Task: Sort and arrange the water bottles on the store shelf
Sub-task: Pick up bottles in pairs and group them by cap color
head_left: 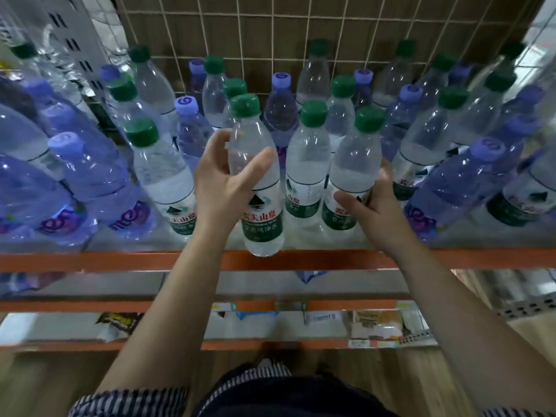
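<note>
My left hand (224, 182) is wrapped around a clear green-capped water bottle (255, 176) with a green label, held upright at the shelf's front edge. My right hand (376, 203) grips the lower body of another green-capped bottle (353, 164) standing on the shelf to the right. A third green-capped bottle (307, 158) stands between the two. Several purple-capped, blue-tinted bottles (87, 182) stand at the left and others (460, 182) at the right, mixed with more green-capped ones behind.
The shelf has an orange front rail (120, 260) and a wire grid back panel (270, 31). Lower shelves (331, 323) hold packaged goods. A white perforated upright (75, 40) stands at the back left. Bottles crowd the whole shelf.
</note>
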